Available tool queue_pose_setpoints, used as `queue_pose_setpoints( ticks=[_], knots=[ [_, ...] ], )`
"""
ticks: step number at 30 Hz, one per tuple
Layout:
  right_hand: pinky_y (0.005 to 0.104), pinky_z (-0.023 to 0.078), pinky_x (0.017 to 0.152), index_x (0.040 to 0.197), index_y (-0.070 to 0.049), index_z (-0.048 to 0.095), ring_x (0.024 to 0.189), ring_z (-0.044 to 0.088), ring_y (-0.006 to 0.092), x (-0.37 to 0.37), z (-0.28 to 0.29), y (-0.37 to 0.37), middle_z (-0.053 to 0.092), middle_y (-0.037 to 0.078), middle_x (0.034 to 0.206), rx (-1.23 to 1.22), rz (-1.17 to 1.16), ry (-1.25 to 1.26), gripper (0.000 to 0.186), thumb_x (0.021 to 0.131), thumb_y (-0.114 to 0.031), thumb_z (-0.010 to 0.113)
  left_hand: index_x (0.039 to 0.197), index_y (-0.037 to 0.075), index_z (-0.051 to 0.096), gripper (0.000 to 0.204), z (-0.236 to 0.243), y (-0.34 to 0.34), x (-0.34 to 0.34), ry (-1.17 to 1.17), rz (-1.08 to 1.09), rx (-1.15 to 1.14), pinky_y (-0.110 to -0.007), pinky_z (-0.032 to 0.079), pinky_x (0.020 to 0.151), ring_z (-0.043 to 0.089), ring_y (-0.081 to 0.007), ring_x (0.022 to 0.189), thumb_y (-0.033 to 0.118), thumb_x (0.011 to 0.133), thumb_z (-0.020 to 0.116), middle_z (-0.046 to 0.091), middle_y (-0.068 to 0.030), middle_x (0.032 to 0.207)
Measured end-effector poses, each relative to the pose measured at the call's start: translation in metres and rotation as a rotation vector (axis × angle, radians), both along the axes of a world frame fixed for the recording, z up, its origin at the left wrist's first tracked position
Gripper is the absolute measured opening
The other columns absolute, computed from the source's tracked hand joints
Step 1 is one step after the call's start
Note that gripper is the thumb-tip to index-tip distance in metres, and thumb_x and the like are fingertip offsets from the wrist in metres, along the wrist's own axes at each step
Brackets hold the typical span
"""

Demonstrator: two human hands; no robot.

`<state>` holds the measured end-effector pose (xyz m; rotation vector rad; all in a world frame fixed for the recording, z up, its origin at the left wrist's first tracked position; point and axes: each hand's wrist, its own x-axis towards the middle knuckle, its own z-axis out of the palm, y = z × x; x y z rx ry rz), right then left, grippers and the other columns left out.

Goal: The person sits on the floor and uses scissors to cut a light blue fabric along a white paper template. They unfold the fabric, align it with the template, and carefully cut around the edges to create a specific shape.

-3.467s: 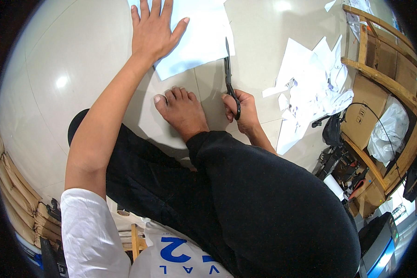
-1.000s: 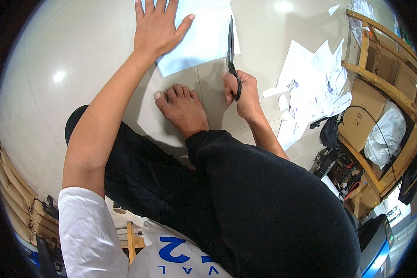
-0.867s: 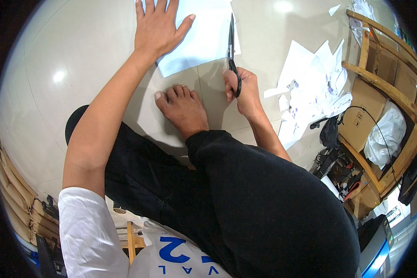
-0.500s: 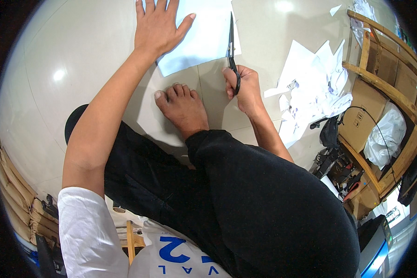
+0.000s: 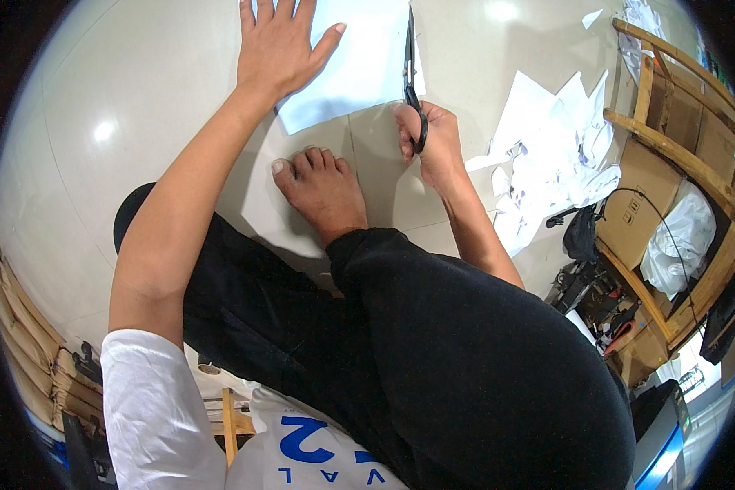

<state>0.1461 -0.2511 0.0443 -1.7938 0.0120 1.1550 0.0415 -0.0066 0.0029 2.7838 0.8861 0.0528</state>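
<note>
A pale blue-white sheet of paper (image 5: 347, 69) lies on the tiled floor, its far end cut off by the top of the picture. My left hand (image 5: 282, 53) rests flat on its left part with the fingers spread. In my right hand (image 5: 433, 143) is a pair of black-handled scissors (image 5: 411, 61), gripped by the loops. The blades point away from me along the sheet's right edge and look nearly closed together. A narrow strip of white paper (image 5: 420, 77) shows just right of the blades.
My bare foot (image 5: 322, 188) is on the floor just below the sheet. A heap of white paper scraps (image 5: 547, 155) lies to the right, one small scrap (image 5: 592, 18) farther off. Beyond stands a wooden frame (image 5: 678, 135) with a cardboard box (image 5: 641, 184) and a white plastic bag (image 5: 682, 237).
My right hand and the scissors have moved a little farther away from me, up along the sheet's right edge. My left hand and the sheet stay put.
</note>
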Motion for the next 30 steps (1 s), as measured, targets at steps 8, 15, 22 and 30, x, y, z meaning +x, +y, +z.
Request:
queue_pose_setpoints(
  ticks=[8,15,22,30],
  knots=[
    [0.0261,0.038,0.040,0.080,-0.005,0.064,0.044,0.053,0.0100,0.001,-0.001,-0.001,0.059,0.002,0.058,0.011,-0.001,-0.024,0.026,0.091,-0.020,0.081,0.173,-0.002,0.019,0.094,-0.002,0.000,0.001,-0.014,-0.007,0.013,-0.065,0.005,0.134,0.007,-0.0533,0.165,0.055,0.106,0.051,0.014,-0.0321,0.178],
    [0.0260,0.039,0.041,0.080,-0.004,0.064,0.044,0.052,0.0100,0.005,0.002,0.007,0.059,0.002,0.058,0.022,0.023,-0.039,0.024,0.091,-0.018,0.080,0.172,-0.003,0.019,0.094,0.000,0.001,-0.001,-0.007,0.000,0.000,-0.065,0.006,0.134,0.007,-0.0536,0.165,0.055,0.106,0.052,0.013,-0.0323,0.178],
    [0.0260,0.039,0.041,0.081,-0.004,0.063,0.044,0.052,0.0101,0.010,0.003,0.012,0.059,0.002,0.058,0.009,0.008,-0.043,0.022,0.090,-0.016,0.079,0.172,-0.003,0.020,0.094,-0.001,-0.001,0.002,-0.029,-0.012,-0.003,-0.066,0.006,0.133,0.007,-0.0538,0.165,0.055,0.106,0.053,0.014,-0.0328,0.178],
    [0.0263,0.039,0.042,0.081,-0.004,0.064,0.045,0.052,0.0099,0.009,0.002,0.014,0.058,0.001,0.059,0.017,0.007,-0.025,0.023,0.091,-0.017,0.080,0.172,-0.003,0.019,0.094,-0.002,0.000,0.000,-0.030,-0.012,0.014,-0.066,0.006,0.133,0.007,-0.0537,0.165,0.055,0.106,0.053,0.014,-0.0324,0.178]
  ],
)
